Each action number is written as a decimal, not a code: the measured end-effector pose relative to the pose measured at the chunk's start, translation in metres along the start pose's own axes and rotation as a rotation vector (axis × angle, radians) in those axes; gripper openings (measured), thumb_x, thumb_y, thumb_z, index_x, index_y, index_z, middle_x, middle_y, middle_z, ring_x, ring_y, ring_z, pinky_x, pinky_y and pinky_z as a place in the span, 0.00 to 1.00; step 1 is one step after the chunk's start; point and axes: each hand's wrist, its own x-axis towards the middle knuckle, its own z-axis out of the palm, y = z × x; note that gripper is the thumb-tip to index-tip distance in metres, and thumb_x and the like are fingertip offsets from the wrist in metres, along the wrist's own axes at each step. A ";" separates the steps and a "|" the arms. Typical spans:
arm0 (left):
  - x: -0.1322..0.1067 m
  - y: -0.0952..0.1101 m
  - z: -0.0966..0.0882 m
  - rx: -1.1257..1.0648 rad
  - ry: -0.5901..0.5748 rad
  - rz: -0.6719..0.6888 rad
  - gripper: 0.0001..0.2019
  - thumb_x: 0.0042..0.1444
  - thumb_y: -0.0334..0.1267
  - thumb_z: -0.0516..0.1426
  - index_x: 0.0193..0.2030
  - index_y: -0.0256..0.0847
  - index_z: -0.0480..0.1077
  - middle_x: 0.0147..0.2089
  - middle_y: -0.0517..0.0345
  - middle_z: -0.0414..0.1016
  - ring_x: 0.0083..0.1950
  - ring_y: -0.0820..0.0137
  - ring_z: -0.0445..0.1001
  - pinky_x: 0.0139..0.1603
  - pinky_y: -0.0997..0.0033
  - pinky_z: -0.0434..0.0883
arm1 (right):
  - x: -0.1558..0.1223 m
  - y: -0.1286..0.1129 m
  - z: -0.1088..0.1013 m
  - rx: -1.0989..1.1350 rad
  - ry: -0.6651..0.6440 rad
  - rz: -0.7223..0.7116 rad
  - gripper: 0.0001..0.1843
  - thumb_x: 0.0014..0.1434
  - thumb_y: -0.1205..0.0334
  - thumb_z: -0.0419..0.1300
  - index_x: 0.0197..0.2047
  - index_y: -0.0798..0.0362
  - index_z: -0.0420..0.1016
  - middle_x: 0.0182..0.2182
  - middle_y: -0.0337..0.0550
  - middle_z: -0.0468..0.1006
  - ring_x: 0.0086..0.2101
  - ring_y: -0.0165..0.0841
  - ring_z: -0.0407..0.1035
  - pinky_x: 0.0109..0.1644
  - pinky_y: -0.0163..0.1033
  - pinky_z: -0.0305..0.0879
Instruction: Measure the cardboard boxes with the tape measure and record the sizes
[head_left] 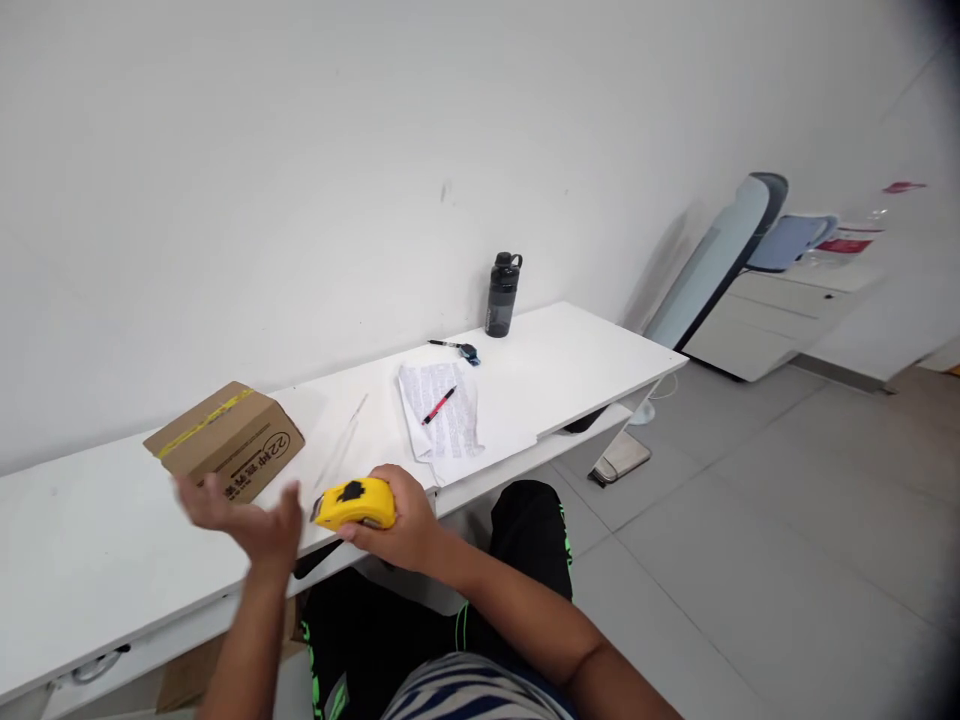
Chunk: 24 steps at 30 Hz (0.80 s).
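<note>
A yellow tape measure [360, 503] with a black patch on its side is gripped in my right hand [409, 520], above the front edge of the white desk. My left hand [251, 520] is raised just left of it, fingers and thumb spread, slightly blurred, holding nothing. Behind the left hand sits a cardboard box [232, 435] with yellow tape along its top and dark printing on its side; the hand hides part of its lower front. Between box and papers, a thin clear strip [345, 435] lies on the desk.
Printed sheets [439, 425] lie on the desk [592, 350] with a red pen [439, 405] on top. Behind them are a black pen [444, 344], a small dark blue object [469, 353] and a dark water bottle [502, 295]. A white cabinet [772, 320] stands at the right.
</note>
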 end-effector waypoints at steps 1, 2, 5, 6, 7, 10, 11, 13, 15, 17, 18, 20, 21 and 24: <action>-0.017 0.010 0.007 -0.131 0.004 -0.013 0.48 0.43 0.74 0.54 0.61 0.37 0.56 0.65 0.36 0.56 0.69 0.46 0.54 0.67 0.45 0.53 | -0.002 0.005 0.000 0.101 0.048 0.033 0.34 0.47 0.34 0.64 0.48 0.50 0.65 0.37 0.43 0.73 0.35 0.36 0.70 0.39 0.41 0.68; -0.033 0.022 0.015 -0.293 -0.085 -0.072 0.44 0.47 0.74 0.48 0.59 0.39 0.59 0.61 0.39 0.63 0.64 0.49 0.62 0.65 0.47 0.58 | -0.003 0.011 0.000 0.190 0.092 0.050 0.35 0.49 0.32 0.62 0.50 0.49 0.63 0.39 0.44 0.72 0.36 0.36 0.70 0.38 0.41 0.69; -0.066 0.052 0.041 -0.515 -0.479 -0.368 0.34 0.50 0.67 0.55 0.53 0.40 0.64 0.49 0.46 0.73 0.50 0.56 0.74 0.51 0.55 0.71 | -0.001 0.031 -0.012 0.264 0.130 0.011 0.35 0.58 0.30 0.49 0.56 0.48 0.59 0.53 0.51 0.67 0.49 0.39 0.67 0.49 0.45 0.68; -0.069 0.058 0.049 -0.509 -0.472 -0.434 0.33 0.50 0.64 0.57 0.52 0.39 0.64 0.47 0.47 0.74 0.47 0.58 0.75 0.48 0.58 0.72 | 0.004 0.039 -0.022 0.210 0.098 -0.019 0.33 0.61 0.32 0.44 0.57 0.48 0.61 0.57 0.52 0.64 0.54 0.40 0.64 0.55 0.47 0.65; -0.067 0.062 0.056 -0.497 -0.446 -0.475 0.32 0.50 0.63 0.58 0.51 0.38 0.64 0.45 0.48 0.74 0.44 0.60 0.76 0.45 0.60 0.73 | 0.012 0.048 -0.035 0.128 0.040 -0.045 0.31 0.64 0.35 0.40 0.56 0.48 0.63 0.59 0.51 0.63 0.58 0.40 0.60 0.60 0.49 0.60; -0.053 0.063 0.070 -0.493 -0.558 -0.471 0.34 0.45 0.64 0.62 0.49 0.38 0.64 0.41 0.51 0.75 0.41 0.62 0.76 0.40 0.64 0.73 | 0.051 0.080 -0.087 -0.224 -0.159 -0.007 0.28 0.70 0.46 0.34 0.50 0.48 0.72 0.50 0.48 0.74 0.52 0.38 0.67 0.58 0.47 0.61; -0.048 0.063 0.075 -0.491 -0.700 -0.441 0.34 0.44 0.63 0.62 0.49 0.39 0.64 0.41 0.52 0.75 0.40 0.63 0.76 0.40 0.64 0.73 | 0.068 0.092 -0.105 -0.400 -0.190 0.086 0.26 0.71 0.51 0.35 0.54 0.48 0.70 0.47 0.48 0.76 0.48 0.38 0.70 0.54 0.45 0.64; -0.044 0.066 0.088 -0.419 -1.015 -0.321 0.31 0.46 0.60 0.63 0.49 0.40 0.64 0.41 0.54 0.76 0.39 0.62 0.76 0.40 0.63 0.73 | 0.101 0.114 -0.133 -0.827 -0.313 0.227 0.22 0.69 0.59 0.43 0.63 0.49 0.62 0.48 0.51 0.76 0.44 0.40 0.72 0.46 0.44 0.65; -0.048 0.074 0.107 -0.291 -1.213 -0.098 0.29 0.48 0.59 0.63 0.50 0.41 0.65 0.45 0.52 0.76 0.45 0.59 0.76 0.46 0.58 0.72 | 0.127 0.130 -0.149 -0.909 -0.363 0.251 0.21 0.65 0.64 0.49 0.60 0.51 0.66 0.45 0.54 0.77 0.41 0.42 0.73 0.42 0.43 0.64; -0.057 0.083 0.129 -0.216 -1.255 0.156 0.30 0.49 0.57 0.63 0.53 0.41 0.66 0.54 0.47 0.73 0.56 0.54 0.71 0.57 0.53 0.67 | 0.140 0.140 -0.157 -0.902 -0.381 0.230 0.16 0.63 0.65 0.52 0.54 0.52 0.71 0.43 0.54 0.78 0.39 0.42 0.73 0.41 0.41 0.63; -0.063 0.087 0.138 -0.203 -1.252 0.243 0.31 0.50 0.56 0.63 0.55 0.40 0.65 0.58 0.45 0.71 0.61 0.54 0.68 0.61 0.53 0.64 | 0.142 0.142 -0.159 -0.894 -0.376 0.217 0.14 0.63 0.64 0.52 0.51 0.52 0.72 0.42 0.53 0.78 0.39 0.41 0.72 0.40 0.41 0.62; -0.075 0.090 0.153 -0.189 -1.240 0.323 0.31 0.53 0.56 0.61 0.58 0.39 0.63 0.62 0.43 0.67 0.64 0.56 0.64 0.63 0.55 0.62 | 0.135 0.143 -0.163 -0.878 -0.339 0.199 0.14 0.66 0.61 0.50 0.51 0.52 0.71 0.42 0.52 0.78 0.39 0.40 0.72 0.40 0.39 0.62; -0.081 0.089 0.157 -0.169 -1.235 0.336 0.32 0.54 0.56 0.60 0.59 0.39 0.62 0.63 0.43 0.67 0.64 0.57 0.65 0.63 0.56 0.63 | 0.128 0.141 -0.165 -0.876 -0.312 0.197 0.15 0.67 0.60 0.47 0.52 0.53 0.69 0.41 0.51 0.78 0.38 0.39 0.71 0.40 0.39 0.62; -0.098 0.080 0.163 -0.054 -1.233 0.468 0.33 0.52 0.59 0.60 0.57 0.38 0.64 0.64 0.42 0.66 0.65 0.56 0.64 0.66 0.53 0.59 | 0.097 0.135 -0.173 -0.724 -0.204 0.193 0.20 0.69 0.52 0.41 0.50 0.53 0.68 0.36 0.45 0.76 0.35 0.35 0.70 0.38 0.37 0.63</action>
